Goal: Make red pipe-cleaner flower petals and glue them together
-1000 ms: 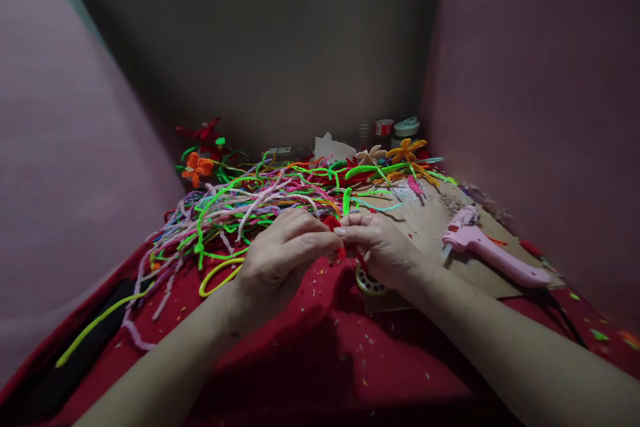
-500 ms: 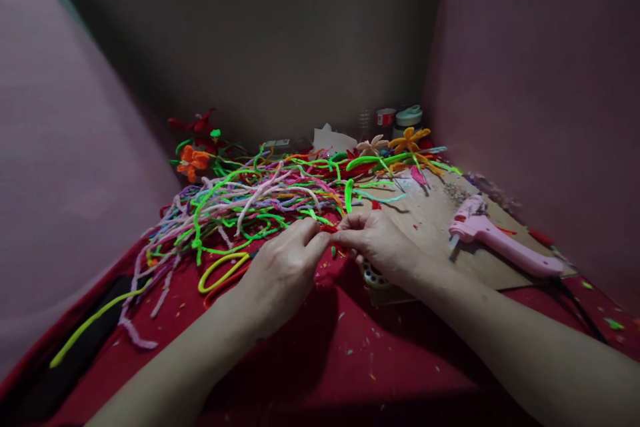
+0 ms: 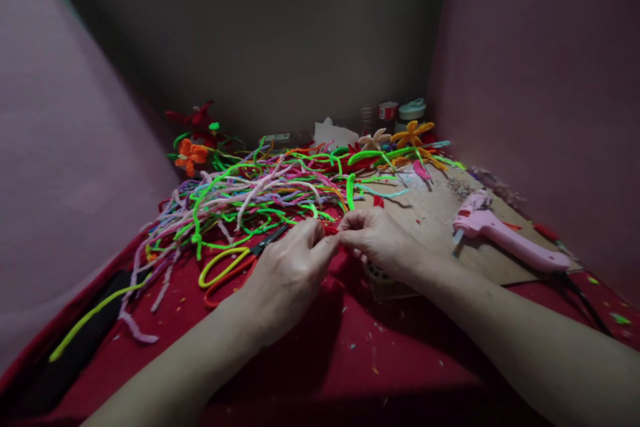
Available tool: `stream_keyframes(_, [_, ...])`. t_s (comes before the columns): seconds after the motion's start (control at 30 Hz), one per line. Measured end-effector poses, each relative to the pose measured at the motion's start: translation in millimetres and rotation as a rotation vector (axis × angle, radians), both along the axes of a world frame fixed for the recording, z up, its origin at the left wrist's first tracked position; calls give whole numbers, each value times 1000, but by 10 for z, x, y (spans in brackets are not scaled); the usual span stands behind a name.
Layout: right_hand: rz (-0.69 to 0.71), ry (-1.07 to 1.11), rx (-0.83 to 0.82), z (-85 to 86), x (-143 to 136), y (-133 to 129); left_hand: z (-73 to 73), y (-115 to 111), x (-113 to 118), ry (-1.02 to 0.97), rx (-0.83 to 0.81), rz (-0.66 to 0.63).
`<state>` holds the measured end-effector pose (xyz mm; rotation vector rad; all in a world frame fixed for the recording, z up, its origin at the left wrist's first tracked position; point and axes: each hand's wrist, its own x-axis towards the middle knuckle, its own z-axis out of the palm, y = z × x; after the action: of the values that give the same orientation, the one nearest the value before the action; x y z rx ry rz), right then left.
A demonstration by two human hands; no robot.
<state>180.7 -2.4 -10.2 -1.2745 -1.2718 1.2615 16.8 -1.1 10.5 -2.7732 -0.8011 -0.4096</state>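
Between my fingertips is a small red fuzzy piece [image 3: 330, 230], mostly hidden. My left hand [image 3: 295, 267] pinches its left end, and my right hand [image 3: 377, 240] pinches the right end, so the two hands nearly touch. Just left of my left hand lie scissors [image 3: 225, 267] with one yellow and one orange handle. A round metal item with holes [image 3: 377, 272] is partly covered by my right hand. Beyond the hands spreads a heap of colourful pipe cleaners [image 3: 260, 190]. Another red piece [image 3: 379, 201] rests on the board behind my right hand.
A pink glue gun [image 3: 510, 237] lies on a brown board [image 3: 430, 207] at the right, its cord trailing forward. Fuzzy flowers, orange [image 3: 191, 157] and yellow-orange [image 3: 413, 135], stand at the back near a lidded container [image 3: 413, 110]. Scraps dot the red cloth [image 3: 350, 360].
The view has shifted slightly. My left hand has moved a little right and turned, uncovering more of the scissors. Both hands still pinch the red piece.
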Motion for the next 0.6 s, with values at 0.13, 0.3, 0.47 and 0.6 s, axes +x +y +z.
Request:
stream_keyframes(0.13, [15,-6,-14,-1,-2,1,-8,18,-1,-170,-100,-47])
stream_keyframes(0.3, [40,-15,-4,5,1,4,38,3,6,-254,-231,-106])
stream_keyframes(0.47, [79,53,-36,11,9,-9,51,17,24,-297,-222,-78])
stream_keyframes(0.6, [87,104,-58,10,-4,-24,-45,62,27,-300,30,-35])
